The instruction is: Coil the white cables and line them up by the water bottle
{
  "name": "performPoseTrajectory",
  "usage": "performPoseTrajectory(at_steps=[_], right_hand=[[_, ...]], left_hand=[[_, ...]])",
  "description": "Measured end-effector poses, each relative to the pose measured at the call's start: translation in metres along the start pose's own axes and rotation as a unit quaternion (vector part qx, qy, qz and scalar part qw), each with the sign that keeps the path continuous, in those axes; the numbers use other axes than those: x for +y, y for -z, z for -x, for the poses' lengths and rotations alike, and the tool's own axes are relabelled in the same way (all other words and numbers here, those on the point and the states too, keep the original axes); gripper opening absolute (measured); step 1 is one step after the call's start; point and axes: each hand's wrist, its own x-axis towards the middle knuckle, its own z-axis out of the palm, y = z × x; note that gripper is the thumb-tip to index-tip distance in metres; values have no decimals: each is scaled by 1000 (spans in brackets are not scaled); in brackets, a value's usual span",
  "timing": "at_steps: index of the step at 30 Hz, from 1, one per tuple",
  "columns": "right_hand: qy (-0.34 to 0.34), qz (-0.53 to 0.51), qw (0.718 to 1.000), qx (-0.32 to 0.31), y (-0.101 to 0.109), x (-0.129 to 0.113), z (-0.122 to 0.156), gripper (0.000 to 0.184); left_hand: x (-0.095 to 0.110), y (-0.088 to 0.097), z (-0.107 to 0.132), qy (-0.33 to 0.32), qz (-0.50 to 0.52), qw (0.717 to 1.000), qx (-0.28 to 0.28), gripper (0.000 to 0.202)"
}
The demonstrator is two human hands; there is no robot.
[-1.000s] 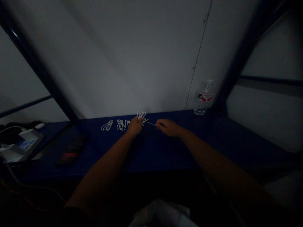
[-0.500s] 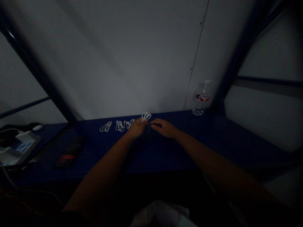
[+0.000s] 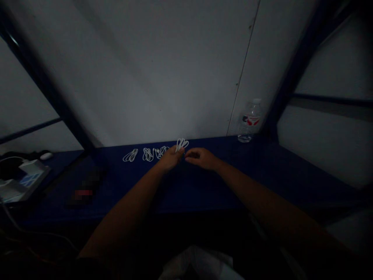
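Note:
My left hand (image 3: 169,158) is closed around a looped bundle of thin white cable (image 3: 182,144) held just above the dark blue table (image 3: 262,175). Close beside it on the right, my right hand (image 3: 201,158) pinches the loose end of that cable, its fingertips almost touching the left hand. To the left of my hands lie three more coiled white cables in a row: one at the far left (image 3: 130,156), one in the middle (image 3: 148,154), and one (image 3: 161,151) nearest my left hand.
A clear plastic water bottle (image 3: 250,121) stands at the back right against the white wall. A dark flat object (image 3: 85,187) lies on the table at left. Further left sit a white box with blue print (image 3: 25,179) and a white mouse (image 3: 46,156). Dark blue frame posts flank both sides.
My right hand has moved left toward my left hand, taking up the stretched-out cable end. The looped bundle in my left hand shifted slightly right.

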Motion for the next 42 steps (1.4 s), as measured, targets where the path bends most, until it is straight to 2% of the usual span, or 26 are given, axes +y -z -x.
performPoseTrajectory(at_steps=[2,8,13,21,24,28,31,34,38,40,42], right_hand=[[6,14,1000,2,-1,0,0,31],[15,35,997,60,2,-6,2,36],[22,23,998,52,2,-4,1,34],[-94,-63,993,35,-1,0,0,43],[-124,-104,987,16,-2,2,1,45],[-129,-117,985,20,-2,4,0,40],[-95,-94,991,26,0,-1,1,34],[0,-62,997,38,5,-10,3,28],[125,16,985,119,8,-14,3,19],[146,41,979,136,6,-9,1,15],[130,38,983,126,4,-3,-1,15]], left_hand=[[2,-2,1,0,17,1000,-18,42],[5,-3,1,14,92,994,-64,43],[3,-2,4,6,4,999,-39,42],[3,-2,1,-84,-154,984,-12,35],[0,-3,0,-85,-186,979,-9,34],[0,-4,0,-83,-196,977,-19,37],[2,-1,-1,-85,-193,977,-18,39],[2,4,-2,-71,-228,971,-28,37],[1,4,0,-32,-272,958,-88,35],[1,1,4,-34,-262,956,-126,34],[4,0,6,-52,-249,954,-159,32]])
